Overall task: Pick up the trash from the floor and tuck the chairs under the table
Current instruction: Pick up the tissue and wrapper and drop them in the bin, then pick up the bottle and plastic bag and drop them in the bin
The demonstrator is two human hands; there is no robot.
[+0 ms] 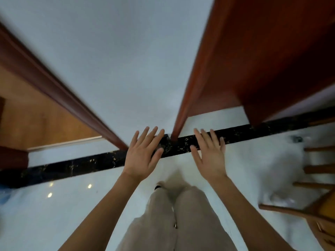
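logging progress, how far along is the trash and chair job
Nothing visibly done. In hand: nothing, the left hand and right hand are open and empty. Left: the wooden chair at the right edge stands on open floor, and a small dark blurred object beyond it may be trash.

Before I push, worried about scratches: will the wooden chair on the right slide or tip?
With its solid rungs, the wooden chair looks rigid, probably fairly heavy. On the glossy floor it should slide; pushed high, it might tip.

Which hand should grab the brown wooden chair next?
Probably the right hand: the brown wooden chair with rungs is nearest it, at the right edge. The left hand is farther off. Both are open and empty.
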